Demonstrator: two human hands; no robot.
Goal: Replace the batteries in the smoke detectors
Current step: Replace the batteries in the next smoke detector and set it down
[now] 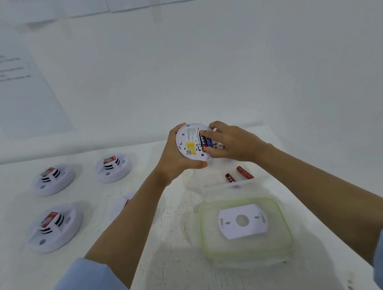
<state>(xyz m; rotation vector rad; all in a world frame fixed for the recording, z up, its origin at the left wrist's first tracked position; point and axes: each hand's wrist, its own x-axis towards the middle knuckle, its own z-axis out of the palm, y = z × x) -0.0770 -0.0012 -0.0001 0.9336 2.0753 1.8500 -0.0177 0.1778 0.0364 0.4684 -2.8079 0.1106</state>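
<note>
Three smoke detectors (53, 178) sit face up at left on the white table (165, 270), a fourth half hidden behind the left forearm. Left hand (175, 156) grips a fifth detector (189, 145) by its rim, back side up, above the table. Right hand (234, 144) pinches a battery (204, 142) in its open bay. Two red cells (230, 178) lie in a clear tub (258, 182); a green-rimmed lid (202, 228) holds a white mounting plate (231, 231). Printed sheets (8, 96) on the wall behind

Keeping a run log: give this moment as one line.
left hand grips round white plastic smoke detector | right hand pinches dark battery seated in it | two red cylindrical batteries in clear tub
</note>
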